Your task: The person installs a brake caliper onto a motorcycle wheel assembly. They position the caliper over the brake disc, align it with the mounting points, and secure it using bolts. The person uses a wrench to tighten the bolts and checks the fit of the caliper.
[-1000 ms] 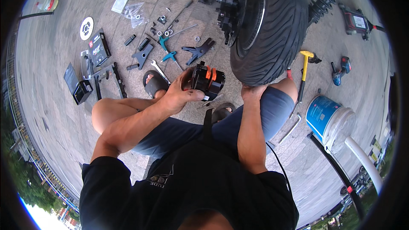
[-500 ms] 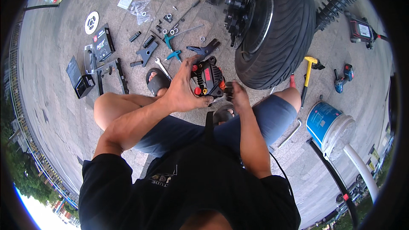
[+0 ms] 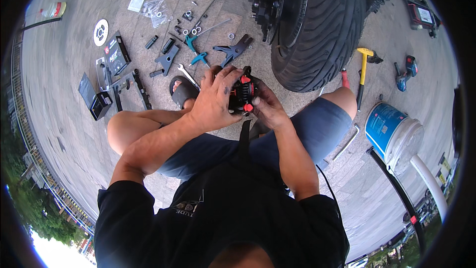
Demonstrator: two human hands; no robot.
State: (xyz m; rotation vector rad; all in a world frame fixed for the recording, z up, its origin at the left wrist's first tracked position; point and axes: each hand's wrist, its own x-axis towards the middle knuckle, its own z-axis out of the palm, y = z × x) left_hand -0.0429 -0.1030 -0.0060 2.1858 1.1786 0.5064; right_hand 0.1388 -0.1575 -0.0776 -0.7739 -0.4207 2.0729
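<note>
Between my two hands, above my lap, is a black brake caliper (image 3: 241,92) with red caps or plugs. My left hand (image 3: 214,98) wraps round its left side, fingers over the top and thumb below. On the right side my right hand (image 3: 270,106) closes on the caliper's edge, thumb toward the near red part. Part of the caliper is hidden by my fingers. Just beyond lies a dark forked bracket (image 3: 233,49). A wrench (image 3: 188,75) rests beside my left sandal, and teal-handled hex keys (image 3: 199,58) lie a little farther off.
A large tyre (image 3: 322,30) on its wheel stands ahead to the right. Rightward are a yellow-headed hammer (image 3: 363,72), a cordless drill (image 3: 406,73) and a blue-and-white bucket (image 3: 389,134). A brake disc (image 3: 101,33), boxes (image 3: 117,55) and small parts lie to the left.
My right hand, apart from the caliper before, now grips its right side. The caliper has been turned, so its face with the red label no longer shows. The view has shifted slightly.
</note>
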